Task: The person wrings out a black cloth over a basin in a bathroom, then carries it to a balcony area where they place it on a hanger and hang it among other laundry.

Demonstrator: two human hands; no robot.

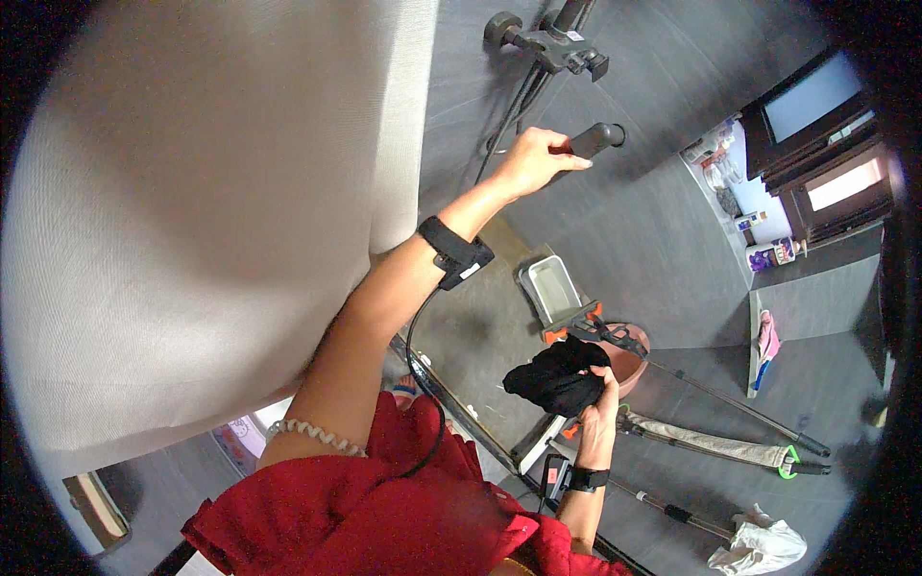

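My left hand (540, 160) reaches up past a pale curtain and grips a dark cylindrical fitting (596, 140) by the grey wall. Its far end meets the wall; my fingers hide part of it. Lower down, my right hand (603, 392) holds a bunched black cloth (558, 378) by its right side. The cloth hangs in front of a pink basin (637, 378) and just below the orange and grey head of a mop or squeegee (576, 324). A dark valve with hoses (558, 50) is on the wall above my left hand.
The pale curtain (216, 180) fills the left side. A white rectangular tub (551, 288) stands on the shower floor, bounded by a raised edge (468, 414). Several long-handled tools lean at right, including one with a grey pad (706, 439). Bottles (771, 255) stand on a ledge.
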